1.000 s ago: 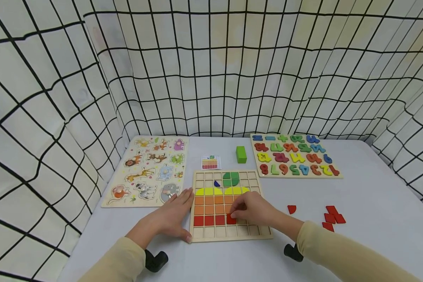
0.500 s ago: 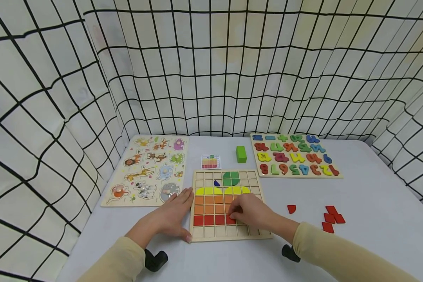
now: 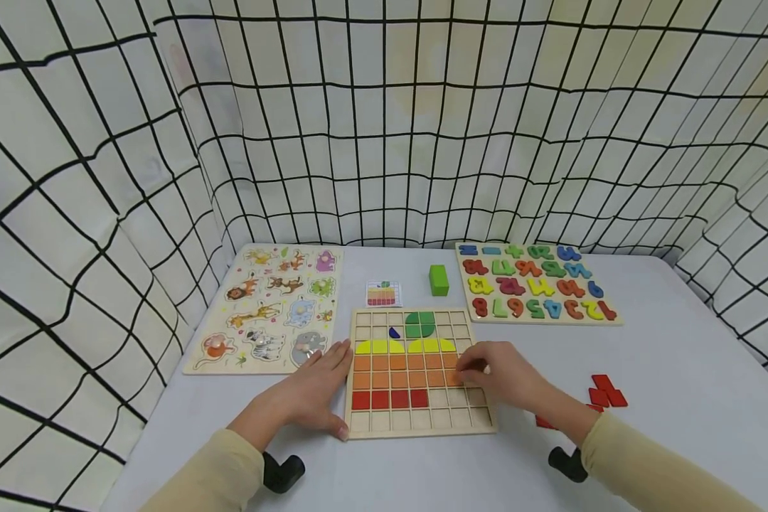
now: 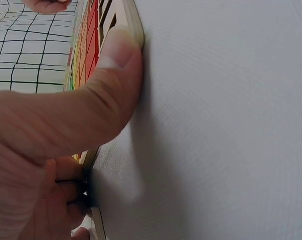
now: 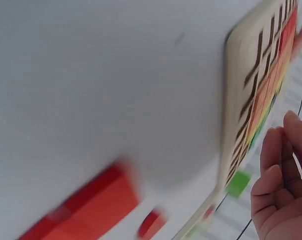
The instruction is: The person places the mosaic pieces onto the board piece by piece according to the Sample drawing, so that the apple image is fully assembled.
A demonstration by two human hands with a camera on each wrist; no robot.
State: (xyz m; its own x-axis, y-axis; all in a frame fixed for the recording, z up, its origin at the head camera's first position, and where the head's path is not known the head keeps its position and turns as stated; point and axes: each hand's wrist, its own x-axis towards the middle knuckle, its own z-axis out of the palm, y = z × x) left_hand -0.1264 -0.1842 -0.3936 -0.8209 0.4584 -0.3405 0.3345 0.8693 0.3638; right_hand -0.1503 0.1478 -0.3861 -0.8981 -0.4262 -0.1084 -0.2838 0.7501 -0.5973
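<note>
A wooden grid board [image 3: 390, 424] lies on the table with yellow, orange and red pieces set in rows. Several red squares [image 3: 419, 398] fill the left part of the lower row; the cells to their right are bare. My left hand [image 3: 316, 387] rests along the board's left edge, fingers extended, its thumb [image 4: 118, 50] on the near corner. Over the board's right edge hovers my right hand [image 3: 502, 373], fingers loosely bent, thumb and fingertips close together. In the right wrist view nothing shows between its fingers [image 5: 271, 150].
Loose red pieces [image 3: 601, 391] lie right of the board, some partly behind the right forearm. An animal puzzle [image 3: 269, 313] stands left, a number puzzle [image 3: 537, 284] at back right. A pattern card [image 3: 383, 294] and green block [image 3: 439, 280] lie behind the board. Black netting surrounds the table.
My right hand has let go of the red square, now in the lower row, and moved right to the board's right edge. The left hand has stayed put.
</note>
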